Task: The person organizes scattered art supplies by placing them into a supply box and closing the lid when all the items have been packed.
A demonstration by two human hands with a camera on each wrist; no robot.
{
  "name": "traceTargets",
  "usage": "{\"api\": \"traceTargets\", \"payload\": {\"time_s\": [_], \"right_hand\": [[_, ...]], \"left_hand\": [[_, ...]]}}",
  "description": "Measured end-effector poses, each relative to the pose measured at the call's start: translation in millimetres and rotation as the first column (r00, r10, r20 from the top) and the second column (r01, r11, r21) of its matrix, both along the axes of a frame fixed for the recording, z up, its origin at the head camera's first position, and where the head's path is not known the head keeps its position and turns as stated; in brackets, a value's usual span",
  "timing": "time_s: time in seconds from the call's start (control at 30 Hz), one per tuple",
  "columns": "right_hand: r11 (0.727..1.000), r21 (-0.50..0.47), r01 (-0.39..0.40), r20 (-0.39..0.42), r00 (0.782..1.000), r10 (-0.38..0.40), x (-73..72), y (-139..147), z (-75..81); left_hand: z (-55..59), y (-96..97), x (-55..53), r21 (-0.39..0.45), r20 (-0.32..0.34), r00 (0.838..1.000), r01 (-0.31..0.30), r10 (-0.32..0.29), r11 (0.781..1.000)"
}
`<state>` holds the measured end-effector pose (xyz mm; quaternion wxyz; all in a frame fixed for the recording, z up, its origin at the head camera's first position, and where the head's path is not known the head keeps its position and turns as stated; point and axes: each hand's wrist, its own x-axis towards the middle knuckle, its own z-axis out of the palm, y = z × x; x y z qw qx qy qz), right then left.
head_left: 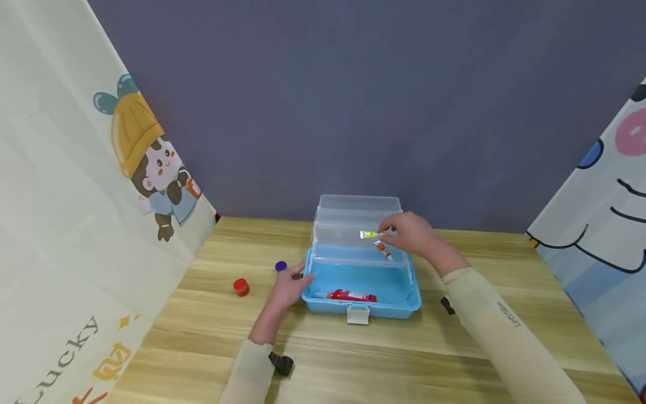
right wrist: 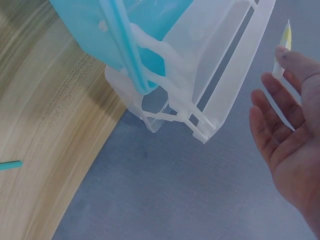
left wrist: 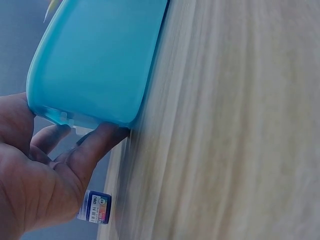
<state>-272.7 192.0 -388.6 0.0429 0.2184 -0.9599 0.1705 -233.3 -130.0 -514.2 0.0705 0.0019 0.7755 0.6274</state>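
A light blue plastic storage box (head_left: 323, 307) stands open on the wooden table, its clear trays (head_left: 338, 238) raised behind the base. My left hand (head_left: 289, 288) grips its left end, thumb over the rim; the left wrist view shows fingers against the blue wall (left wrist: 100, 60). Above the trays my right hand (head_left: 411, 233) pinches a small yellow paint tube (head_left: 369, 234) between thumb and fingertips; the tube (right wrist: 286, 37) shows edge-on in the right wrist view. Just below it is a small orange-red tube (head_left: 384, 251) in a tray. A larger red tube (head_left: 355, 295) lies inside the base.
Left of the box are a red-lidded jar (head_left: 241, 287) and a blue paint jar (left wrist: 98, 207) close to my left hand. A dark wall (head_left: 353, 101) rises behind the table. Printed curtains hang at both sides. A teal stick (right wrist: 10, 165) lies on the table.
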Motion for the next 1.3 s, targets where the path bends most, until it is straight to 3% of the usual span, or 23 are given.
{"api": "traceTargets", "payload": {"time_s": [0.5,0.8,1.03,1.3], "right_hand": [[1.0,-0.001,0.007,0.046,0.999,-0.007,-2.6,2.0,-1.4],[1.0,-0.026,-0.009,0.029,1.0,0.009,-2.7,12.0,-5.0],[0.998,-0.05,0.044,0.043,0.998,-0.041,6.0,35.0,-8.4],[0.996,-0.058,0.068,0.027,0.997,-0.067,22.4,72.1,-24.2]], "left_hand": [[0.8,3.2,0.8,0.017,-0.001,1.0,-0.002,0.002,1.0],[1.2,2.4,0.5,0.02,0.019,1.0,-0.015,0.015,1.0],[1.3,3.5,-2.9,-0.016,-0.003,1.0,-0.027,0.027,1.0],[-0.8,1.7,-1.2,-0.002,-0.002,1.0,-0.03,0.03,1.0]]}}
